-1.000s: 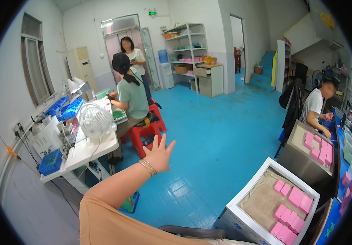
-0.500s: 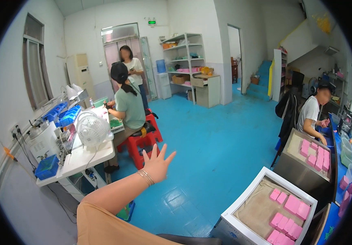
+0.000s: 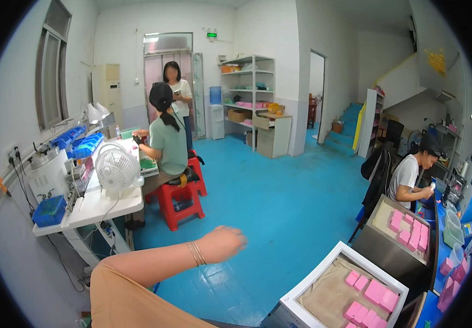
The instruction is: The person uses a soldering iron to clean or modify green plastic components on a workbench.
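My left hand (image 3: 222, 244) is held out over the blue floor (image 3: 279, 202), with thin gold-coloured bangles (image 3: 196, 253) round the wrist. Its fingers are curled in and slightly blurred, and nothing shows in them. The arm, in a tan sleeve (image 3: 123, 298), reaches across from the lower left. Of the things around, a white-rimmed box (image 3: 310, 279) with a brown cloth-like top is among the nearest, standing apart to the right of the hand. Several pink blocks (image 3: 375, 291) lie on that top. My right hand is out of the picture.
A white table (image 3: 118, 206) with a white fan (image 3: 116, 167) stands at left; a co-worker in green (image 3: 167, 147) sits there on a red stool (image 3: 180, 205). Another person (image 3: 178, 98) stands behind. At right, a seated co-worker (image 3: 405, 177) is near a second metal box (image 3: 378, 235).
My left hand has gone from spread fingers to curled ones, lowered and turned slightly right. The view has shifted a little. The co-worker at right now bends over something held in the hands.
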Tool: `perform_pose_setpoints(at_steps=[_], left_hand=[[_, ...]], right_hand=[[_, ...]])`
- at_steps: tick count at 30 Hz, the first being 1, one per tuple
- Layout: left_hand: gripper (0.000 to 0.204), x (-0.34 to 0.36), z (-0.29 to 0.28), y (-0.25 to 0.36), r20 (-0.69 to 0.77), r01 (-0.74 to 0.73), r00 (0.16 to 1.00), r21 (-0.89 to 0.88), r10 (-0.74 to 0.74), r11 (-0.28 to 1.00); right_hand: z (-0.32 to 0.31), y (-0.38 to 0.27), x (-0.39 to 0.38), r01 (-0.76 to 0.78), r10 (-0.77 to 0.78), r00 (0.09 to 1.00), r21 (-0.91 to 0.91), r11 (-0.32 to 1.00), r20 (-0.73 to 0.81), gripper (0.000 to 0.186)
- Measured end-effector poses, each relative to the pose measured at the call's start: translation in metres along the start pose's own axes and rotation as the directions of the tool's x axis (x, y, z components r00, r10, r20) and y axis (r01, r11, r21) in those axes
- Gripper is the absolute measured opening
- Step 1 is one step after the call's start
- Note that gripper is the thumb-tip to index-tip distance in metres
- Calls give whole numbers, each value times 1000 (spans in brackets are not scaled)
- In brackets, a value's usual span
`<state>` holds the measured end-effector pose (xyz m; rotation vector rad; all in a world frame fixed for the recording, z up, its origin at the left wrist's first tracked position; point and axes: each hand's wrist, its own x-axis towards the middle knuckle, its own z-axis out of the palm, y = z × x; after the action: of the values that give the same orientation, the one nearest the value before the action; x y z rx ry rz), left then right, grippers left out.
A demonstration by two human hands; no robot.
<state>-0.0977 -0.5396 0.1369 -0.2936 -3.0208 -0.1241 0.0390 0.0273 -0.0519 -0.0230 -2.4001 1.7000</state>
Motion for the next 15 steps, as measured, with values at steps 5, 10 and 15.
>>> perform_pose_setpoints(at_steps=[5, 10, 15], left_hand=[[27, -14, -79, 102, -589, -727, 587, -81, 555, 682], [9, -12, -114, 171, -770, -835, -205, 460, 604, 303], [3, -4, -119, 186, -763, -866, -162, 414, 626, 281]], right_hand=[[-17, 107, -12, 410, -373, 893, -113, 905, 252, 14], [17, -47, -3, -83, 92, 990, 91, 992, -106, 13], [52, -136, 9, -70, 86, 992, 158, 985, -96, 10]])
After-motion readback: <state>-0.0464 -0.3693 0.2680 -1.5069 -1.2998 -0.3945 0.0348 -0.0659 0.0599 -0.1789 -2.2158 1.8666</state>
